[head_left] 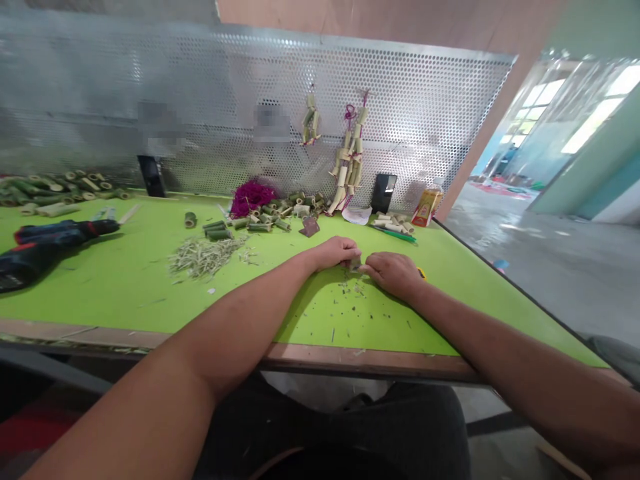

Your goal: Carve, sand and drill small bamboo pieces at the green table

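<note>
A small, dull greenish-brown piece of bamboo (355, 263) sits between my two hands, just above the green tabletop. My left hand (336, 253) pinches it from the left, fingers closed. From the right, my right hand (395, 272) is curled shut with its thumb end close to the piece. What this hand holds is hidden under the fingers. A bit of a yellow and black object (422, 273) shows behind the right hand; I cannot tell if it is gripped. Dark chips and pale shavings (356, 289) lie scattered below the hands.
Cut bamboo tubes (260, 227), purple string (253, 198) and a heap of thin slivers (205, 257) lie left of my hands. Power drills (65, 231) rest far left. Strung bamboo pieces (345, 167) hang on the perforated metal panel (425, 113). A dark phone-like block (384, 193) stands behind.
</note>
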`<state>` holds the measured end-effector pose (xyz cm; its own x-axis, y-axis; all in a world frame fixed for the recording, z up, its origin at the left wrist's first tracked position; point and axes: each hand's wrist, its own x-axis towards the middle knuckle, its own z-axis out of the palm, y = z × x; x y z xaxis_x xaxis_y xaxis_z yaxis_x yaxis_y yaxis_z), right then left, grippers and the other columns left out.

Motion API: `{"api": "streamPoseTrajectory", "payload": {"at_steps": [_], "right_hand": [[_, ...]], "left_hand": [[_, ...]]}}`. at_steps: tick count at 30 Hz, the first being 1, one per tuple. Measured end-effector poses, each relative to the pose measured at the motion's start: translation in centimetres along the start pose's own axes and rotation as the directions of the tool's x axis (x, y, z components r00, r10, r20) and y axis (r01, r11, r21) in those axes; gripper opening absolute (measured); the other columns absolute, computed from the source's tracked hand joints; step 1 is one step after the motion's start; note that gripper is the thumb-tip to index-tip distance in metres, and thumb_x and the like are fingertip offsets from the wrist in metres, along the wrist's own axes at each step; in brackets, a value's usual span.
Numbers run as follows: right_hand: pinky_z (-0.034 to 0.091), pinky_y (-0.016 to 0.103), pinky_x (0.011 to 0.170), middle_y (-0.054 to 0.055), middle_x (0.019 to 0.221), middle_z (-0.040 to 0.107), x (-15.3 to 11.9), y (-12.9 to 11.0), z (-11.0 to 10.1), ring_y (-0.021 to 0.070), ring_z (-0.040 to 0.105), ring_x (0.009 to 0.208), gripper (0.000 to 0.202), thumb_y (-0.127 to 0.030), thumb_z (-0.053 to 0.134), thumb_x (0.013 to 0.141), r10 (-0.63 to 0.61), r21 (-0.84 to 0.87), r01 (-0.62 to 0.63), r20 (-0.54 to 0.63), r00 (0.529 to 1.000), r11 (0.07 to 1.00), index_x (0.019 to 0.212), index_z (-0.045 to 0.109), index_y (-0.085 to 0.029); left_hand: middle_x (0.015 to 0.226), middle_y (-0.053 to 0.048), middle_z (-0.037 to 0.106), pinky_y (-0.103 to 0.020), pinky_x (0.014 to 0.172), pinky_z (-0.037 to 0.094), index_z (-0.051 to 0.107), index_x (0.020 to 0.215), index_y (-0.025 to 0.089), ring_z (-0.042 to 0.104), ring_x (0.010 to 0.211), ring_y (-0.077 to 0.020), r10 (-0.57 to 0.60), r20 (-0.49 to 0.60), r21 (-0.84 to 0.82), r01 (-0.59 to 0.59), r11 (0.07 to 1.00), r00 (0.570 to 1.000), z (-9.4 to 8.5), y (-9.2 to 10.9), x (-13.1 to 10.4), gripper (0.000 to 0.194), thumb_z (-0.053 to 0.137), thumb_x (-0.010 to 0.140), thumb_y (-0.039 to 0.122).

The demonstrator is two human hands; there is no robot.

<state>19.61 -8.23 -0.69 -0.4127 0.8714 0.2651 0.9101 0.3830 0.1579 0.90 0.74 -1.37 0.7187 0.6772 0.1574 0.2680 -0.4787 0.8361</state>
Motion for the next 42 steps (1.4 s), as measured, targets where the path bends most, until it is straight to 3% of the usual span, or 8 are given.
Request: {"api": "streamPoseTrajectory", "payload": {"at_steps": [4,15,21,29,42], "right_hand": [[0.027,0.029,0.063,0.004,0.085,0.068,0.13,0.35,0.02,0.0173,0.058,0.079,0.047,-0.048,0.028,0.1,0.102,0.02,-0.101,-0.075,0.992,0.995,0.084,0.063,-0.021],[0.028,0.03,0.064,0.004,0.084,0.068,0.27,0.53,0.17,0.017,0.058,0.078,0.047,-0.05,0.03,0.099,0.06,0.011,-0.06,-0.034,0.998,0.998,0.083,0.064,-0.022],[0.029,0.029,0.067,0.005,0.087,0.069,0.07,0.03,-0.01,0.0176,0.059,0.079,0.048,-0.052,0.029,0.099,-0.134,-0.001,0.134,0.054,0.99,0.991,0.087,0.064,-0.022],[0.028,0.029,0.064,0.005,0.085,0.068,0.31,0.31,0.13,0.0175,0.058,0.08,0.047,-0.048,0.028,0.1,0.072,0.026,-0.07,-0.043,0.996,0.997,0.083,0.063,-0.021],[0.027,0.03,0.064,0.004,0.084,0.068,0.59,0.58,0.36,0.0168,0.058,0.077,0.049,-0.049,0.027,0.1,0.053,0.01,-0.052,-0.035,0.998,0.999,0.083,0.064,-0.022]], "left_hand": [[0.06,0.002,0.056,-0.023,0.058,0.037,0.058,0.071,0.014,0.048,0.056,-0.009,0.006,0.008,0.01,-0.006,1.0,1.0,-0.09,0.03,-0.11,0.035,0.057,0.08,0.048],[0.064,0.001,0.058,-0.023,0.061,0.039,0.059,0.075,0.013,0.05,0.06,-0.0096,0.0,0.021,-0.013,0.0,1.0,1.0,-0.16,0.32,-0.3,0.032,0.059,0.08,0.045],[0.064,0.001,0.058,-0.023,0.061,0.039,0.059,0.075,0.013,0.05,0.059,-0.0093,-0.015,-0.024,-0.037,0.014,0.999,1.0,-0.11,0.21,-0.23,0.028,0.059,0.08,0.041],[0.069,0.001,0.06,-0.023,0.063,0.039,0.06,0.082,0.014,0.052,0.064,-0.0103,0.002,0.025,0.021,-0.003,1.0,1.0,-0.39,-0.12,-0.31,0.033,0.057,0.082,0.047],[0.064,0.001,0.057,-0.023,0.059,0.037,0.058,0.074,0.014,0.049,0.059,-0.0094,-0.031,-0.004,0.024,0.031,0.999,1.0,0.0,0.36,0.02,0.033,0.058,0.08,0.046]]}}
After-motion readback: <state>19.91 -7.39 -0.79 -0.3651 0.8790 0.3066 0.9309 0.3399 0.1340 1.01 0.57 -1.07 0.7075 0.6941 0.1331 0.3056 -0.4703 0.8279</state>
